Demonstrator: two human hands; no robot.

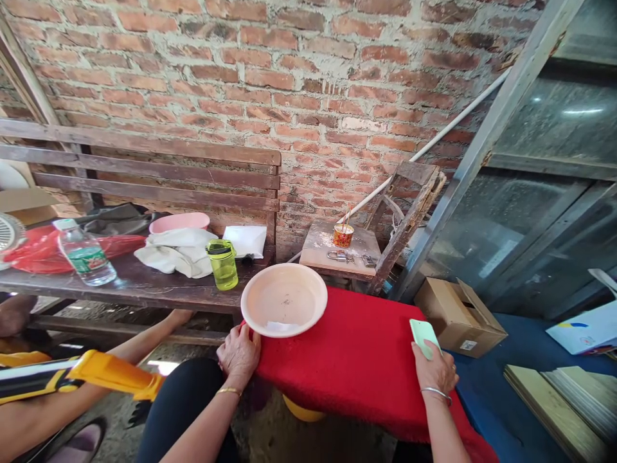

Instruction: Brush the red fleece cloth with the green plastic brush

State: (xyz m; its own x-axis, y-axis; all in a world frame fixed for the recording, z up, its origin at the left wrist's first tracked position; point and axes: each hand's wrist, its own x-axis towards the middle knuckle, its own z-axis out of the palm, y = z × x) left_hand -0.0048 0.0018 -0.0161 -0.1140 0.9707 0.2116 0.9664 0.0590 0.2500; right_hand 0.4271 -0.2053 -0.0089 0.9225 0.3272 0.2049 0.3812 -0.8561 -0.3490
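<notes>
Left hand (240,352) at the near-left rim of the pale basin (284,283), fingers curled; cannot tell whether it grips or merely touches. Right hand (435,368) holds the pale green phone (423,332) at the right end of the red cloth (366,360). Basin sits at the cloth's far-left end, seemingly past its edge: a knock or cloth tug could tip it; a loosened hold could drop the phone rightward.
</notes>
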